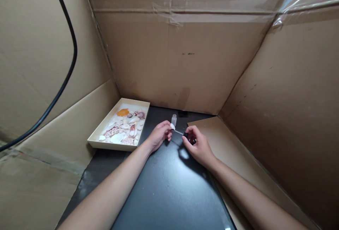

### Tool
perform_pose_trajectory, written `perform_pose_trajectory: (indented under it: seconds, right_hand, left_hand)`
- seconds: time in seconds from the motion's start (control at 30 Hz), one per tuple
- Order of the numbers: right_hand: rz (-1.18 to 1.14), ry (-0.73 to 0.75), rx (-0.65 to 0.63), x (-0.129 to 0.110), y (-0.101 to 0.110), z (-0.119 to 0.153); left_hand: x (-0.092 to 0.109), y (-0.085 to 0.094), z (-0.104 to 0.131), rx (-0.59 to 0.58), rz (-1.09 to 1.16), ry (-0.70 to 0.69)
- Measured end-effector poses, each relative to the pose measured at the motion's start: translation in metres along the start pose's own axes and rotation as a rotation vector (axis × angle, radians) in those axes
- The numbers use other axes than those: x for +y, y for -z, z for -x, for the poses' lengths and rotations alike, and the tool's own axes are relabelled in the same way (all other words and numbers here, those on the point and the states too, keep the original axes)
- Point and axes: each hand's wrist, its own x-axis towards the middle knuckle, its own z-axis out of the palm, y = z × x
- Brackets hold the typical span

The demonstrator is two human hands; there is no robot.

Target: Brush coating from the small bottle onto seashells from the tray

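Note:
My left hand (160,135) pinches a small white shell (172,126) at its fingertips. In my right hand (198,144) is the black cap of a brush applicator (179,132); its thin pale stem points left, and the tip meets or nearly meets the shell. Whether the tip ends in bristles is too small to tell. Just behind the shell stands a small clear bottle (174,120) with its neck uncovered. Left of my left hand, a shallow cream tray (111,146) holds several shells, among them an orange scallop-shaped one (123,112).
Both hands are above a dark, shiny tabletop (169,187). A flat cardboard sheet (225,141) lies along the right side. Tall cardboard walls (164,60) enclose the back and both sides. A black cable (75,46) hangs at the upper left.

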Motion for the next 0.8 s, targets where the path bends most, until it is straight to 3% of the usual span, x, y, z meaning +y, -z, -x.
perform_pose_trajectory:
  seconds: [0.13,0.3,0.47,0.6,0.8]
  right_hand:
    - [0.003,-0.007,0.063,-0.0006,0.0002,0.0001]
    - [0.008,-0.011,0.001,-0.0006,0.0004,0.0000]
    - [-0.037,-0.014,0.053,-0.0003,0.0001,-0.0001]
    - [0.004,-0.012,-0.025,-0.0028,0.0002,0.0001]
    - [0.062,-0.025,0.020,-0.0025,0.0013,-0.0015]
  left_hand:
    - [0.0003,0.0000,0.0001,0.001,0.007,0.002]
    - [0.0001,0.0000,-0.0004,-0.001,0.000,0.007]
    - [0.0000,-0.0002,-0.0005,-0.005,-0.002,0.003]
    - [0.0015,-0.0016,0.0006,-0.010,-0.007,0.000]
    - [0.0018,-0.0017,0.0007,-0.008,0.004,0.007]
